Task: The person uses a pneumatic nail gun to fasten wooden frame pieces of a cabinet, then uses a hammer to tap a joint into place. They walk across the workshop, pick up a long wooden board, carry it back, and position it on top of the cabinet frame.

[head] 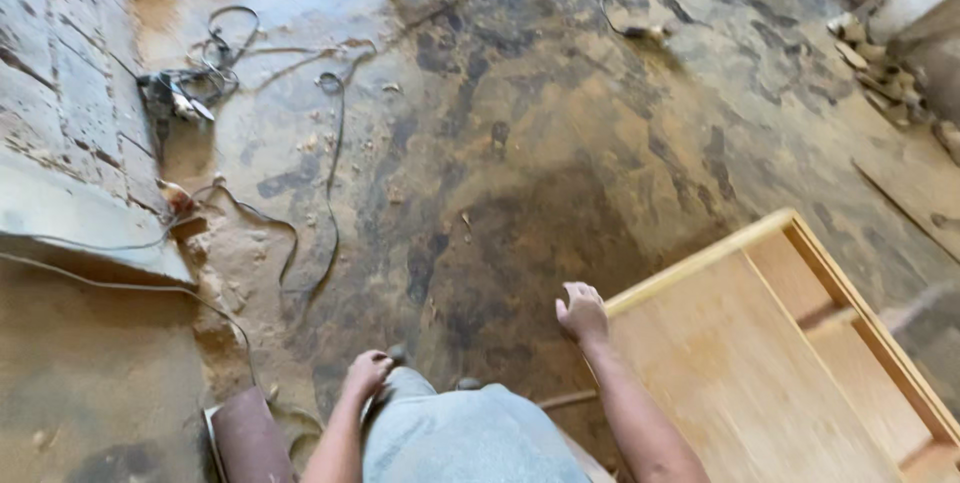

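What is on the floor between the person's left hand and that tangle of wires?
In the head view, between the left hand and the tangle of wires lie dusty floor, sawdust and a thin black cable.

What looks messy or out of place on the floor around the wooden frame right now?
Black cables snake loose across the dusty floor, tangled around a power tool at upper left. Wood offcuts lie heaped at upper right. The right hand rests at the wooden frame corner.

A shallow box-like wooden frame of pale plywood lies flat on the dusty floor. Raised rails edge it. Its near corner sits just beside the right hand.
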### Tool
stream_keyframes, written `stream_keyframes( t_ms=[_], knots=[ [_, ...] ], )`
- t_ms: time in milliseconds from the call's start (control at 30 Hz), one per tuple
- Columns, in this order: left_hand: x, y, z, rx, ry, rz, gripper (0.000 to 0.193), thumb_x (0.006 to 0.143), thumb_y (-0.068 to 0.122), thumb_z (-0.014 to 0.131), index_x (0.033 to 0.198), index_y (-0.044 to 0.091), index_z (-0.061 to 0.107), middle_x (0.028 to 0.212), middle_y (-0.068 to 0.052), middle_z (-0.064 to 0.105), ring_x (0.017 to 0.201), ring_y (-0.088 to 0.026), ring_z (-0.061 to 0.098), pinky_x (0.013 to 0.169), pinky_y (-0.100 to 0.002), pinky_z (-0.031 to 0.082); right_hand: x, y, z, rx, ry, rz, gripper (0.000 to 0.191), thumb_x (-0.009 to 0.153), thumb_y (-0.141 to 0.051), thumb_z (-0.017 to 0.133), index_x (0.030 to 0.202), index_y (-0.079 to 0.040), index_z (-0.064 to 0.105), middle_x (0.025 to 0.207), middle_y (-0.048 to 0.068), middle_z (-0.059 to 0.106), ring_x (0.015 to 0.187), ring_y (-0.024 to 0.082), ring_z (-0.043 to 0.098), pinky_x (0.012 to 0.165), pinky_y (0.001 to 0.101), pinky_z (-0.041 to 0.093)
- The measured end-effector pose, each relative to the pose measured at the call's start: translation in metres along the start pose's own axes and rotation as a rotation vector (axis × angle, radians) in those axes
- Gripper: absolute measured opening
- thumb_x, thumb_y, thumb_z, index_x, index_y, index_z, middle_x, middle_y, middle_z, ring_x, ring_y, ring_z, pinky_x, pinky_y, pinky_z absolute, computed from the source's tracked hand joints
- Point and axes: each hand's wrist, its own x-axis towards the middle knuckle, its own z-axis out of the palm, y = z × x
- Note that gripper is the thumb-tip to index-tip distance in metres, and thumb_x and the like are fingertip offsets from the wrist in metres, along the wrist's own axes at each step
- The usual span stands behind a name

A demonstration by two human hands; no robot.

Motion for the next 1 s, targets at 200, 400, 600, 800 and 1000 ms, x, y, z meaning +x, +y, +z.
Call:
stream_keyframes(
  t_ms=[200,400,600,800,1000],
  knots=[
    [0.103,0.023,-0.031,0.037,-0.090,0.113,0.037,0.085,0.042,0.071,0.106,0.013,0.082,0.111,-0.014,0.077,0.107,-0.032,0.073,0.095,-0.040,0.057,0.067,-0.017,0.028,-0.445,-0.887,0.295,0.060,0.084,-0.037,0.073,0.140,-0.020,0.059,0.151,0.009,0.054,0.143,0.028,0.048,0.119,0.0541,0.033],
    [0.259,0.025,-0.159,0.020,-0.100,-0.137,0.040,0.084,0.041,0.072,0.110,0.011,0.080,0.116,-0.016,0.075,0.112,-0.034,0.070,0.098,-0.042,0.056,0.115,-0.079,0.056,-0.360,-1.051,0.505,0.050,0.082,-0.046,0.074,0.126,-0.023,0.070,0.136,0.003,0.065,0.130,0.025,0.060,0.110,0.0566,0.038],
    [0.393,0.030,-0.272,0.474,-0.344,-0.035,0.048,0.079,0.046,0.075,0.102,0.003,0.077,0.113,-0.022,0.073,0.105,-0.036,0.073,0.092,-0.045,0.058,0.220,-0.157,0.103,0.091,-0.773,0.505,0.046,0.084,-0.045,0.071,0.120,-0.016,0.072,0.126,0.009,0.069,0.122,0.029,0.064,0.103,0.0554,0.043],
    [0.483,0.051,-0.324,0.080,-0.041,0.018,0.040,0.085,0.043,0.070,0.100,0.007,0.078,0.109,-0.020,0.073,0.105,-0.039,0.069,0.093,-0.047,0.055,0.386,-0.238,0.126,0.317,-0.707,0.409,0.044,0.085,-0.043,0.069,0.113,-0.010,0.073,0.116,0.015,0.072,0.113,0.032,0.067,0.096,0.0541,0.047],
    [0.543,0.070,-0.334,0.188,-0.252,-0.107,0.038,0.082,0.040,0.070,0.101,0.009,0.080,0.113,-0.020,0.073,0.105,-0.038,0.071,0.094,-0.045,0.057,0.462,-0.270,0.147,0.297,-0.873,0.310,0.044,0.087,-0.042,0.066,0.107,-0.004,0.074,0.106,0.021,0.076,0.105,0.036,0.071,0.089,0.0528,0.052]
  ],
)
